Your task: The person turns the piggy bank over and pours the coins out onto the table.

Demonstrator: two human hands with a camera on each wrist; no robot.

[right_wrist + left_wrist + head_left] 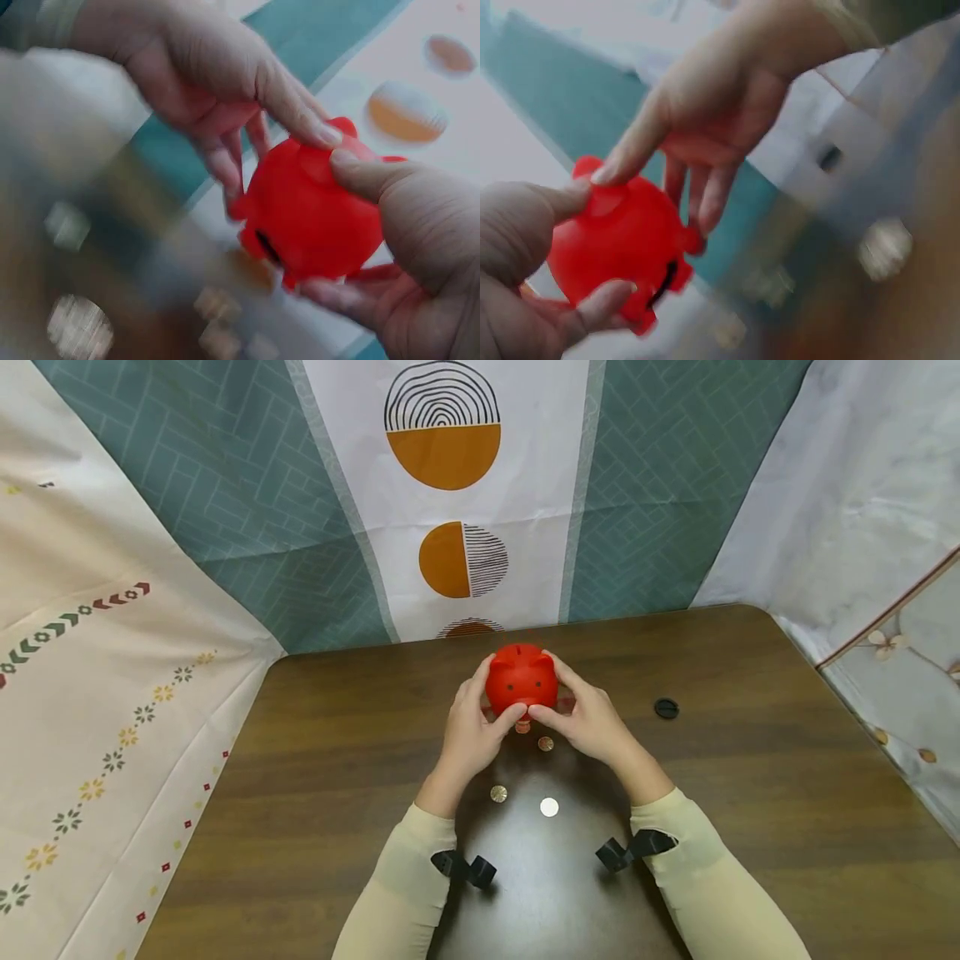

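Note:
A red piggy bank [521, 681] is held between both hands over the far part of the table, its snout and ears toward me and a coin slot on top. My left hand [468, 733] grips one side, thumb near the snout. On the other side my right hand [596, 725] grips it, the two thumbs almost meeting. In the left wrist view the piggy bank [622, 240] shows a dark opening between its stubby feet. Fingers of both hands curl round the body [315, 217] in the right wrist view.
Several coins lie on the brown wooden table [337, 793], including a gold one [498, 793] and a bright one [549, 807] between the forearms. A black round stopper [667, 708] lies to the right. Patterned cloths [645, 485] hang behind and at both sides.

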